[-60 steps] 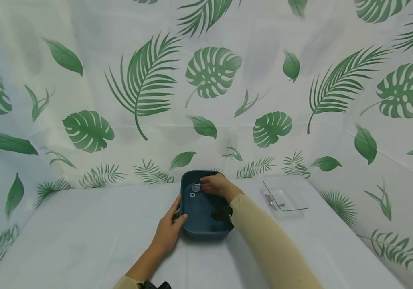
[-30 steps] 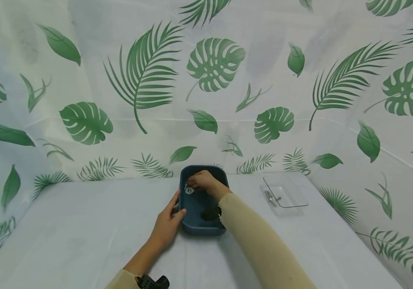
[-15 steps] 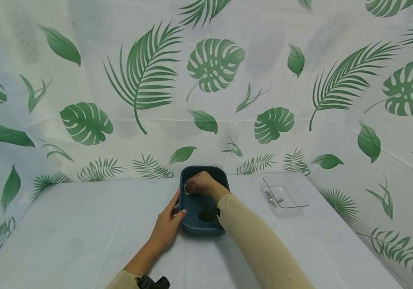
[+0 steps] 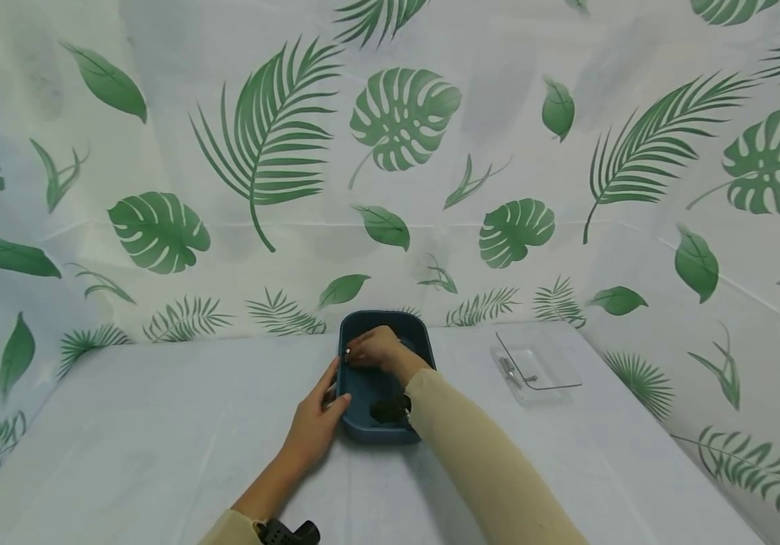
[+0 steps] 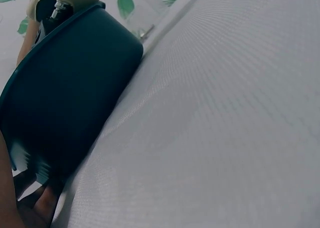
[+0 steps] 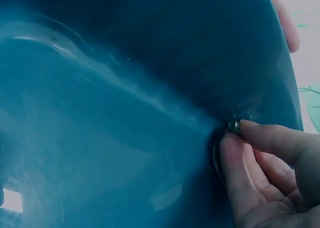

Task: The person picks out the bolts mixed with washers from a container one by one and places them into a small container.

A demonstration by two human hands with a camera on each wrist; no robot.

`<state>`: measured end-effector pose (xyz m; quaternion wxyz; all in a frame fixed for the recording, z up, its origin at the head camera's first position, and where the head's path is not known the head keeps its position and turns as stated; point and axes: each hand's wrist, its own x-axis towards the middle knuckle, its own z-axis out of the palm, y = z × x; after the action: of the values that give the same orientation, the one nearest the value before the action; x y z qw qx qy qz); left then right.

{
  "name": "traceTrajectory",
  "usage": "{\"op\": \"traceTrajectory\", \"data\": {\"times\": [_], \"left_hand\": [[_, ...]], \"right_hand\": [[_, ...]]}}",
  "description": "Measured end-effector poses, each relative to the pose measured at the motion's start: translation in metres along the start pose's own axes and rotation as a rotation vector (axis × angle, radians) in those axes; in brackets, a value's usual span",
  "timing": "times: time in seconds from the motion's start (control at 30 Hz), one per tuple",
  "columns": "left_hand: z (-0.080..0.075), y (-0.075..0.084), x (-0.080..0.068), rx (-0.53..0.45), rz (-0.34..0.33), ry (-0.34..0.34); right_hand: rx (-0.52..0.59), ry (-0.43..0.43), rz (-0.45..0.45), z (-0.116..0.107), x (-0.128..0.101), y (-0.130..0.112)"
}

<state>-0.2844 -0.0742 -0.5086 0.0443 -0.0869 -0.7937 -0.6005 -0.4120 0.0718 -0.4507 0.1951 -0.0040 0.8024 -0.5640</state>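
A deep dark-blue plastic basin [image 4: 379, 435] stands on the white-covered table. My left hand [image 4: 315, 420] holds its left wall, thumb over the rim and fingers outside; in the left wrist view those fingers [image 5: 47, 203] lie low against the wall. Inside the basin, at the far left, my right hand [image 4: 376, 348] pinches a small bolt-like metal piece [image 6: 234, 126] between thumb and index finger. Only its round end shows. Beside the thumb, the curved edge of a round disc [image 6: 216, 160] is visible, mostly hidden by the hand.
A clear rectangular container [image 4: 547, 395] stands to the right, with several small metal parts [image 4: 513, 372] in it. A leaf-printed sheet [image 4: 404, 174] hangs behind the table and along its sides.
My right hand has moved left inside the basin with the metal piece, towards the left wall. The white round discs seen earlier are now covered by the hand. My left hand stays on the basin.
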Motion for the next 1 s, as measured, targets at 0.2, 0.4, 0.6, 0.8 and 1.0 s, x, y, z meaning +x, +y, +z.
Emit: {"op": "traceTrajectory", "data": {"times": [0.2,0.4,0.6,0.8,1.0], "left_hand": [[0.004,0.002,-0.001,-0.001,-0.012,-0.004],[0.003,0.000,-0.001,0.021,-0.009,0.004],[0.000,-0.002,-0.004,0.040,-0.004,0.029],[0.004,-0.001,-0.001,0.033,0.018,-0.001],[0.001,0.000,0.001,0.048,0.007,0.017]], "right_hand": [[0.008,-0.015,0.012,-0.010,-0.005,-0.002],[-0.052,-0.022,0.001,-0.025,-0.014,-0.011],[-0.083,-0.022,-0.011,-0.050,-0.032,-0.018],[-0.163,-0.001,-0.025,-0.098,-0.060,-0.017],[-0.202,0.053,-0.017,-0.146,-0.078,-0.012]]}}
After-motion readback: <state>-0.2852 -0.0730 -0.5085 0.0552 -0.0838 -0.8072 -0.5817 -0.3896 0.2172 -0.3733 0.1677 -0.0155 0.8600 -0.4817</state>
